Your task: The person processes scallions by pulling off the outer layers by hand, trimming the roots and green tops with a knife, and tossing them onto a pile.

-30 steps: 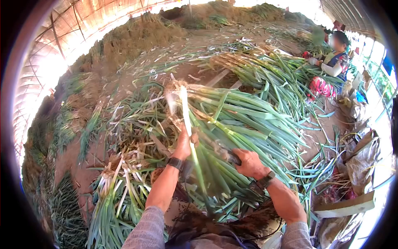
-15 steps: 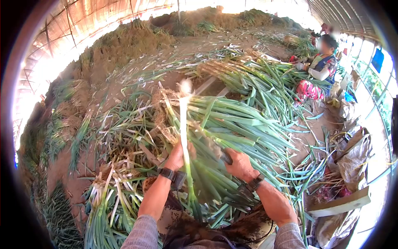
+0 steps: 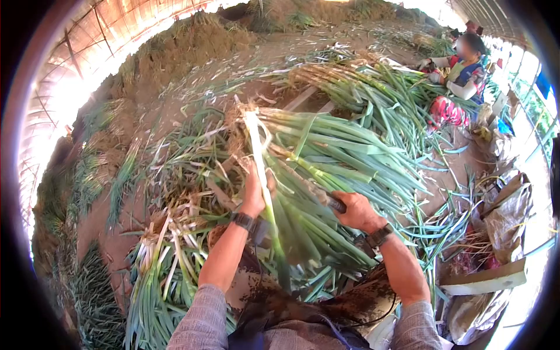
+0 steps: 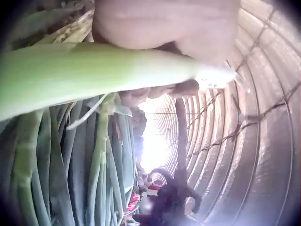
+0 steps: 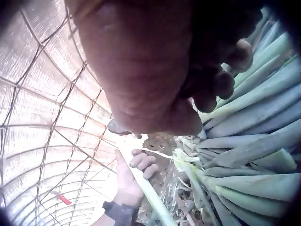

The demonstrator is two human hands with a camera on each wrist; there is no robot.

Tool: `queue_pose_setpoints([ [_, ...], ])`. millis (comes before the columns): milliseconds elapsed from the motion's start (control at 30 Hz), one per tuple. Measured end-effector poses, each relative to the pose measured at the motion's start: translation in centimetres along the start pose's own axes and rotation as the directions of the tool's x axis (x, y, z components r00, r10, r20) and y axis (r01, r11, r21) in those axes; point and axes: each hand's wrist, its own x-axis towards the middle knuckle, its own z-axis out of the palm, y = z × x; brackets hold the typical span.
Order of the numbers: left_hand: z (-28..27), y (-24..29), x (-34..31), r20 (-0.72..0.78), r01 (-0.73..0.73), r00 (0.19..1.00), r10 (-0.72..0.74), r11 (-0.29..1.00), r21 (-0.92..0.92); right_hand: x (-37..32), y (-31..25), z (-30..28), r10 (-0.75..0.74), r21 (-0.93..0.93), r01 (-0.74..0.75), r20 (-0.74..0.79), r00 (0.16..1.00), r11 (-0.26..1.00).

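"Where's the stalk (image 3: 258, 153)?"
"Over the leek heap's (image 3: 361, 149) left edge, pale end farthest from the wearer."
"Hands?"
"Left hand (image 3: 253, 191) grips it; right hand (image 3: 359, 212), farther off, grips a dark handle (image 3: 336, 203)."

Leek stalk (image 4: 103, 70): smooth, faintly glossy. Leek leaves (image 3: 356, 143): smooth, mostly matt. Roots (image 3: 236, 123): rough, fibrous. Left sleeve (image 3: 201, 315): matt woven cloth. Trousers (image 3: 364, 300): matt printed cloth. Sacking (image 3: 508, 219): crinkled, plastic-looking. Roof sheeting (image 4: 273, 136): glossy, plastic-looking. Ground (image 3: 108, 233): rough, matt soil. Plank (image 3: 484, 280): matt, wood-looking.
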Motion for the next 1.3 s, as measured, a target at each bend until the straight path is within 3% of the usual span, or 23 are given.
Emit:
queue_pose_setpoints([
  [167, -0.2, 9.8, 0.9, -0.271, -0.265, 0.904, 0.332, 0.93, 0.256, -1.8, 0.1, 0.6, -0.017, 0.013, 0.014, 0.289, 0.957, 1.0],
  [200, 0.1, 12.8, 0.5, -0.302, -0.314, 0.859, 0.413, 0.892, 0.325, -2.2, 0.7, 1.5, 0.0, -0.111, 0.041, 0.344, 0.939, 0.993],
  [300, 1.9, 22.3, -2.4, -0.234, -0.46, 0.697, 0.678, 0.673, 0.579, -2.4, 1.0, 2.1, 0.052, -0.193, 0.022, 0.373, 0.927, 0.981],
  [367, -0.7, 29.0, -3.6, -0.126, -0.367, 0.669, 0.732, 0.473, 0.801, -2.3, 0.9, 2.1, 0.155, -0.26, -0.09, 0.245, 0.957, 0.962],
  [467, -0.4, 34.8, -8.1, -0.178, -0.188, 0.605, 0.776, 0.356, 0.915, -1.9, 0.8, 2.5, 0.166, -0.268, -0.094, 0.26, 0.951, 0.959],
  [533, -6.2, 40.0, -9.6, 0.116, -0.033, 0.55, 0.827, -0.117, 0.993, -1.7, 0.7, 2.8, 0.195, -0.278, -0.112, 0.294, 0.936, 0.954],
  [567, -8.1, 41.0, -10.7, 0.055, 0.079, 0.647, 0.76, -0.139, 0.987, -1.6, 0.9, 2.9, 0.191, -0.277, -0.107, 0.296, 0.936, 0.955],
  [600, -10.0, 41.6, -12.4, -0.018, 0.186, 0.73, 0.683, -0.174, 0.967, -1.6, 1.1, 3.1, 0.177, -0.283, -0.087, 0.313, 0.933, 0.955],
  [667, -18.3, 39.8, -12.7, 0.086, 0.388, 0.763, 0.64, -0.561, 0.731, -1.3, 1.2, 3.3, 0.16, -0.287, -0.063, 0.33, 0.93, 0.956],
  [733, -25.1, 34.2, -13.4, 0.313, 0.245, 0.714, 0.627, -0.642, 0.726, -0.7, 0.9, 3.1, 0.191, -0.255, -0.102, 0.357, 0.914, 0.962],
  [767, -17.9, 31.0, -15.0, -0.092, 0.321, 0.818, 0.568, -0.318, 0.892, -0.3, 1.0, 3.4, 0.19, -0.258, -0.1, 0.354, 0.916, 0.961],
  [833, -16.6, 25.5, -12.6, -0.139, 0.281, 0.883, 0.448, -0.269, 0.921, 0.9, 1.7, 4.3, 0.152, -0.203, -0.092, 0.305, 0.94, 0.975],
  [867, -15.6, 22.3, -11.0, -0.191, 0.225, 0.901, 0.389, -0.045, 0.973, 1.6, 1.6, 4.9, 0.18, -0.223, -0.122, 0.265, 0.947, 0.967],
  [900, -14.7, 19.8, -9.0, -0.117, 0.124, 0.957, 0.267, -0.013, 0.992, 2.1, 1.6, 5.4, 0.179, -0.236, -0.115, 0.268, 0.947, 0.965],
  [967, -11.0, 14.6, -5.5, -0.16, 0.146, 0.985, 0.067, 0.179, 0.973, 2.8, 1.7, 6.2, 0.11, -0.249, -0.031, 0.312, 0.944, 0.968],
  [1033, -10.6, 9.0, -0.1, 0.069, -0.071, 0.997, 0.032, 0.06, 0.996, 3.6, 2.3, 7.3, 0.131, -0.205, -0.063, 0.339, 0.932, 0.977],
  [1067, -10.7, 5.5, 1.9, 0.063, -0.071, 0.996, 0.057, 0.158, 0.985, 4.0, 2.5, 7.7, 0.191, -0.231, -0.11, 0.362, 0.912, 0.967],
  [1133, -10.9, 0.4, 5.7, 0.205, -0.208, 0.978, -0.046, -0.058, 0.976, 4.6, 1.5, 6.5, 0.284, -0.272, -0.181, 0.409, 0.867, 0.945],
  [1167, -14.2, -4.0, 8.2, 0.244, -0.244, 0.969, 0.021, 0.187, 0.952, 4.5, 0.5, 5.5, 0.313, -0.284, -0.2, 0.442, 0.84, 0.938],
  [1200, -9.5, -2.5, 5.0, 0.141, -0.144, 0.99, 0.032, 0.161, 0.976, 4.4, 0.9, 5.2, 0.258, -0.242, -0.167, 0.417, 0.871, 0.956],
  [1233, -9.2, -4.2, 5.2, -0.006, -0.033, 0.994, 0.113, 0.344, 0.938, 4.0, 1.5, 5.3, 0.201, -0.198, -0.13, 0.4, 0.894, 0.972],
  [1267, -8.6, -4.2, 5.7, -0.189, 0.186, 0.981, -0.036, 0.434, 0.882, 3.9, 2.1, 5.2, 0.2, -0.213, -0.124, 0.391, 0.898, 0.969],
  [1300, -9.4, -5.5, 7.1, -0.167, 0.134, 0.985, 0.046, 0.411, 0.902, 3.8, 2.8, 5.3, 0.211, -0.206, -0.14, 0.378, 0.901, 0.968],
])
